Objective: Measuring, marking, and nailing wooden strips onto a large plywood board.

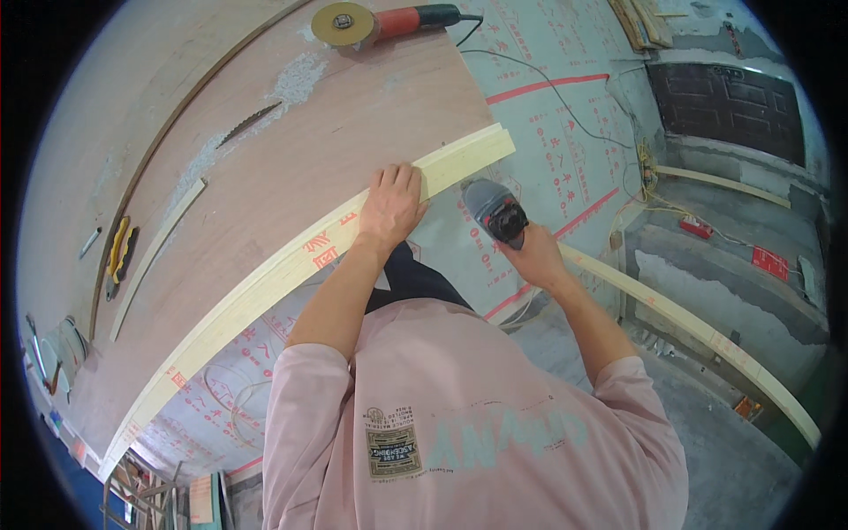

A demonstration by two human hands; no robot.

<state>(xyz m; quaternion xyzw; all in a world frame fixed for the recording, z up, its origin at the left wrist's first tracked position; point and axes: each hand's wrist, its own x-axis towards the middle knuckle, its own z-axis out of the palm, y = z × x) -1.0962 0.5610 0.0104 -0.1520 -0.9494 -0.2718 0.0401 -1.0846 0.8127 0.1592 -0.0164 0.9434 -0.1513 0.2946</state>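
A long pale wooden board [256, 305] runs along the near edge of the brown work table [291, 185], its right end reaching past the table's corner. My left hand [393, 205] is closed over the board near that end, fingers laid across its top. In my right hand [536, 254] is a grey and black cordless drill [495, 212], gripped by its handle. The drill's front points toward the board's right end, with a gap between them. Its tip is hard to make out.
At the table's far edge lies an angle grinder [397, 22] with a cord. A jagged dark blade [250, 124], sawdust [300, 78], a thin wooden strip [159, 256] and yellow-handled pliers [122, 252] are on the table. Another long board [689, 327] extends at right, near concrete steps [707, 256].
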